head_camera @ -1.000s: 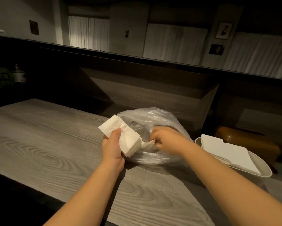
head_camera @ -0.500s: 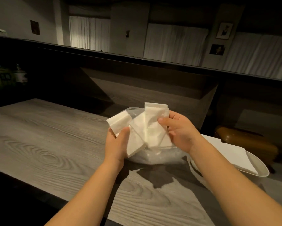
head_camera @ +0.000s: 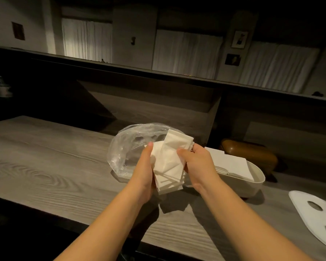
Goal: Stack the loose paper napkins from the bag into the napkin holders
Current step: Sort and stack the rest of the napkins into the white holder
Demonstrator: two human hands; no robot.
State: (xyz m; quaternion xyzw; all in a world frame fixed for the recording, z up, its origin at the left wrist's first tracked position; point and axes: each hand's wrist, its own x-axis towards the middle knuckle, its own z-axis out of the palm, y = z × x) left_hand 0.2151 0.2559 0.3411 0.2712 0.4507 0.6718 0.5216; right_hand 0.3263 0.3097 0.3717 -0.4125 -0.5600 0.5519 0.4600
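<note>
Now both hands, left hand (head_camera: 146,172) and right hand (head_camera: 198,166), pinch the uneven napkins (head_camera: 167,162); the holder (head_camera: 252,178) sits just right, nearer the right hand.

Both forearms came in from the bottom edge, bare, angled up toward centre frame and converging. Left hand (head_camera: 146,170) was raised off the surface, thumb pointing up and pressed against the near face of the napkin bundle (head_camera: 168,162), other fingers hidden behind it. Right hand (head_camera: 198,164) faced it from the opposite side, thumb curled over the front of the same bundle, fingers wrapped round the back. Wrists roughly level, hands close together, both gripping.
</note>
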